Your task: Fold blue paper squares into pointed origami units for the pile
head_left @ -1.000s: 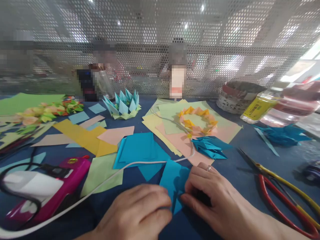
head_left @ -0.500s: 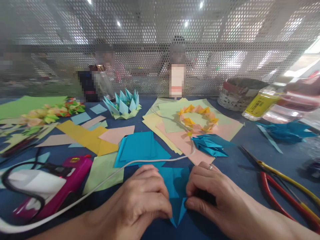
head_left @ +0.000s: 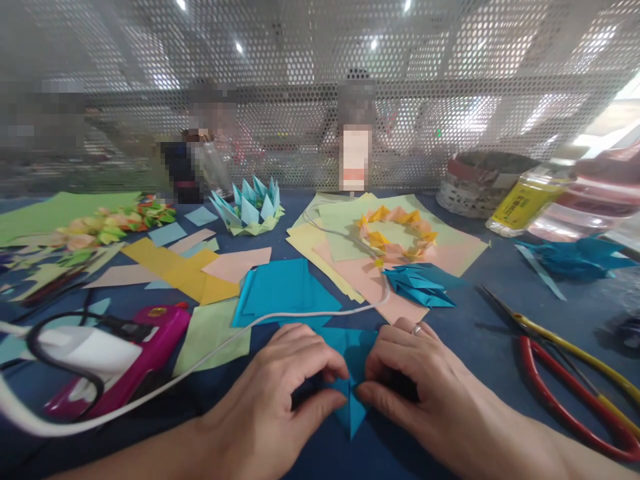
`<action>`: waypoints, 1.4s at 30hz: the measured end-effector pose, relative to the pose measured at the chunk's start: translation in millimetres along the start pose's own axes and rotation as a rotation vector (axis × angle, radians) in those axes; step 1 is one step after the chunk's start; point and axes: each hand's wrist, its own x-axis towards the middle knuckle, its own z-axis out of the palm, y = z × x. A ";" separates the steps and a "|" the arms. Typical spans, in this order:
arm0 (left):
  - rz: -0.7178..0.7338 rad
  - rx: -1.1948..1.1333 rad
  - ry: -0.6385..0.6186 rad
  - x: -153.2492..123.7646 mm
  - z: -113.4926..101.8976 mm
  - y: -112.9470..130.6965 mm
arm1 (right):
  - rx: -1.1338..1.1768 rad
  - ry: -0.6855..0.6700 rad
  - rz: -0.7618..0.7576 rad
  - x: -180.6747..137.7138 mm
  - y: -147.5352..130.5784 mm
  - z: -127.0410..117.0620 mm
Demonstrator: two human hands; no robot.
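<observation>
A partly folded blue origami paper (head_left: 351,343) lies on the dark blue tabletop, its pointed end towards me. My left hand (head_left: 295,387) pinches its left side, thumb and fingers near the middle crease. On the opposite edge, my right hand (head_left: 415,380), with a ring on one finger, grips the paper between thumb and bent fingers. Just beyond my hands sits a stack of blue paper squares (head_left: 280,287). To its right is a bundle of folded blue paper pieces (head_left: 420,283).
A white cable (head_left: 300,313) crosses the table behind my hands. Red-and-yellow-handled scissors (head_left: 525,353) lie open at right. A magenta power strip (head_left: 155,340) is at left. Further back are a yellow-orange paper ring (head_left: 397,233), a light blue paper crown (head_left: 247,207) and a yellow-labelled bottle (head_left: 525,200).
My left thumb has lifted from the paper's lower left edge and moved up towards the middle crease. My right hand has shifted slightly left. The view has moved a little.
</observation>
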 end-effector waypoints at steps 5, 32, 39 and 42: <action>-0.025 -0.031 0.012 0.2 1.1 0.2 | -0.012 0.018 -0.017 0.0 0.7 0.3; 0.060 -0.041 -0.114 3.2 -3.6 1.5 | -0.041 -0.012 -0.038 0.7 -0.7 -1.2; 0.078 -0.005 -0.049 1.8 2.6 2.7 | -0.021 -0.022 -0.021 -0.7 -2.6 -1.0; 0.064 0.013 -0.047 1.4 2.9 1.5 | -0.022 -0.014 -0.026 -0.1 -2.3 -0.8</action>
